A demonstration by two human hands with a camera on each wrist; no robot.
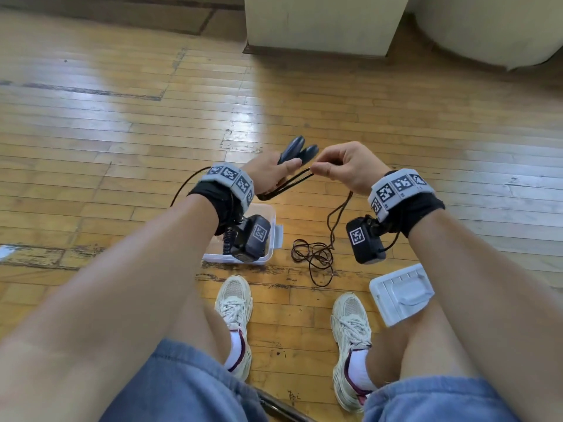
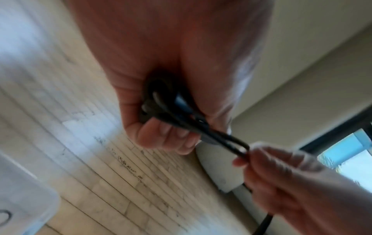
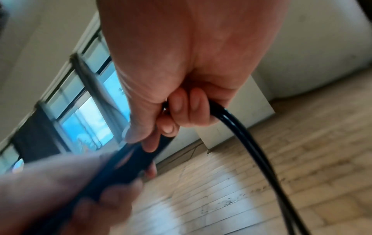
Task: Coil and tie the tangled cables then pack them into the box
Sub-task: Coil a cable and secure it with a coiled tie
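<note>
My left hand (image 1: 281,170) grips two dark blue end pieces (image 1: 297,149) of a black cable together with several loops of it (image 1: 274,191). In the left wrist view its fingers (image 2: 167,138) curl round the bundle (image 2: 161,105). Just to the right, my right hand (image 1: 335,166) pinches a bend of the same cable (image 1: 306,175) between thumb and forefinger. The loose length hangs from that hand down to a tangle (image 1: 315,254) on the floor. The right wrist view shows the right hand (image 3: 177,111) closed round the cable (image 3: 243,132). A clear plastic box (image 1: 275,236) stands on the floor below my left wrist.
The box's white lid (image 1: 402,295) lies on the wooden floor at the right, beside my right shoe (image 1: 352,333). My left shoe (image 1: 234,309) is just in front of the box. A cream cabinet base (image 1: 320,25) stands at the back.
</note>
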